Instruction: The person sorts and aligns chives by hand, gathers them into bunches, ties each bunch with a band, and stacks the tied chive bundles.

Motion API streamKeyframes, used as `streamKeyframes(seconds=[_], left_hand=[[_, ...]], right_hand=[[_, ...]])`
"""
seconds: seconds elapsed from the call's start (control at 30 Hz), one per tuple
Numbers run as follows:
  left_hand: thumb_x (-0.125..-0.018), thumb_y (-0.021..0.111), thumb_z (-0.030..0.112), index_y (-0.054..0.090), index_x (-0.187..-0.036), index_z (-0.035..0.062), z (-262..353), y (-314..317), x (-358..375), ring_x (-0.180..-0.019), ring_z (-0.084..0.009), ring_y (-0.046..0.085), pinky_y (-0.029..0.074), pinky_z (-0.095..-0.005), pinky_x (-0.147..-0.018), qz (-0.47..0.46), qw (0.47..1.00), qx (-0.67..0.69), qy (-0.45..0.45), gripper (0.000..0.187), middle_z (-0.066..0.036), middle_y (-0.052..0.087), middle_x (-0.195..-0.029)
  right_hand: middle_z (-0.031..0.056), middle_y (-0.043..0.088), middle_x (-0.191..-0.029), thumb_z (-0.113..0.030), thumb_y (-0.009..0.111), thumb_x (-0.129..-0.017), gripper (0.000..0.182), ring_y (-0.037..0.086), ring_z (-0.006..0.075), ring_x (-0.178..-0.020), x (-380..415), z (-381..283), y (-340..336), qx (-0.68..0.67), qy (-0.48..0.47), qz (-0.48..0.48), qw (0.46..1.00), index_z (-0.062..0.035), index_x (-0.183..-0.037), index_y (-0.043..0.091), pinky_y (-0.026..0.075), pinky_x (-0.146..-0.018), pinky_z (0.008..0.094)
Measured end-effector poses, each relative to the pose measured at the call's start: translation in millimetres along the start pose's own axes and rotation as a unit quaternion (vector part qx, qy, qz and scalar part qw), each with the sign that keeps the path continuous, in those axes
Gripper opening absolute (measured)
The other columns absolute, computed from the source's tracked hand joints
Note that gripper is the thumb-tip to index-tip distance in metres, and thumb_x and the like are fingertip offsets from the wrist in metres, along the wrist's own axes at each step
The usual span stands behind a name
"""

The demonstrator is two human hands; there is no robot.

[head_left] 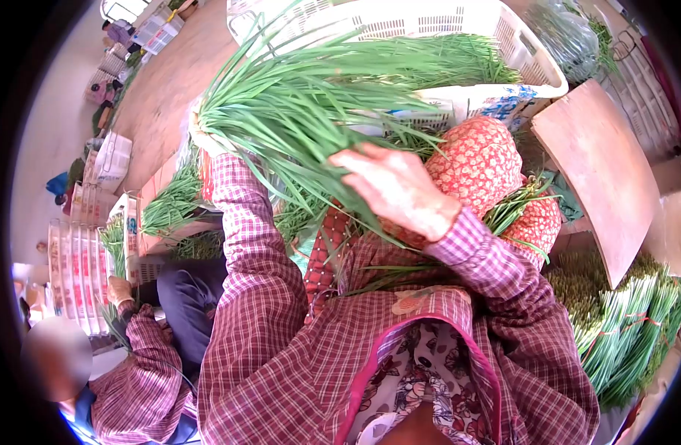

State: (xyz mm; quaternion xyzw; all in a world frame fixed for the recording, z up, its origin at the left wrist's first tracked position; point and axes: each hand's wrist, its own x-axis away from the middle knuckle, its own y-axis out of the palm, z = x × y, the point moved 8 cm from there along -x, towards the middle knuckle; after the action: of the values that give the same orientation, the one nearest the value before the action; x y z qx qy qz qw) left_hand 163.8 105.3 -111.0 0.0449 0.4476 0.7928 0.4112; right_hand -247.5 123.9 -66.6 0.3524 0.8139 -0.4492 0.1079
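A large bunch of long green leaves that look like garlic chives (296, 104) fans out across the upper middle. My left hand (209, 139) is closed around its pale stem end at the left, partly covered by leaves. Against the loose leaf side lies my right hand (396, 185), slightly blurred, its fingers stretched out and touching the leaves. Some loose leaves (392, 274) rest on my lap, beside my red floral-covered knee (477, 159).
A white plastic crate (537, 93) with more chives stands ahead. Tied bundles (626, 326) are stacked at the lower right, below a tilted board (600, 170). At the left a co-worker (144, 371) sits near a crate, one hand on chives (112, 241).
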Motion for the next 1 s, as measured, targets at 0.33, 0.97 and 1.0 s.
streamKeyframes(seconds=[0.33,0.97,1.0], left_hand=[[-0.086,0.054,0.026,0.057,-0.082,0.0126,4.6,33.5,18.6,-0.089,-0.0233,0.061,0.050,-0.0423,-0.085,0.083,0.994,0.024,0.070,0.015,-0.005,0.065,-0.090],[-0.082,0.057,0.012,0.058,-0.083,0.0040,11.6,119.6,-1.4,-0.081,-0.0282,0.062,0.052,-0.0433,-0.080,0.085,0.995,-0.010,0.045,0.008,-0.009,0.063,-0.081],[-0.082,0.058,0.014,0.058,-0.084,0.0036,8.6,120.8,-9.4,-0.084,-0.0284,0.062,0.051,-0.0441,-0.082,0.071,0.997,0.012,0.023,0.011,-0.012,0.065,-0.085]], right_hand=[[0.0096,0.064,-0.095,-0.003,0.058,-0.086,0.016,0.066,0.0250,-0.079,32.5,59.6,-100.0,0.138,0.054,0.047,0.988,-0.0108,-0.098,0.066,0.056,-0.066,0.0325],[0.0108,0.064,-0.078,-0.012,0.065,-0.083,0.005,0.064,0.0300,-0.068,-33.9,-18.1,-36.8,-0.066,-0.046,0.152,0.985,-0.0071,-0.084,0.063,0.051,-0.059,0.0384],[0.0110,0.065,-0.079,-0.012,0.065,-0.082,0.006,0.064,0.0299,-0.069,-34.8,-16.7,-37.9,-0.058,-0.038,0.159,0.985,-0.0074,-0.085,0.063,0.051,-0.060,0.0381]])
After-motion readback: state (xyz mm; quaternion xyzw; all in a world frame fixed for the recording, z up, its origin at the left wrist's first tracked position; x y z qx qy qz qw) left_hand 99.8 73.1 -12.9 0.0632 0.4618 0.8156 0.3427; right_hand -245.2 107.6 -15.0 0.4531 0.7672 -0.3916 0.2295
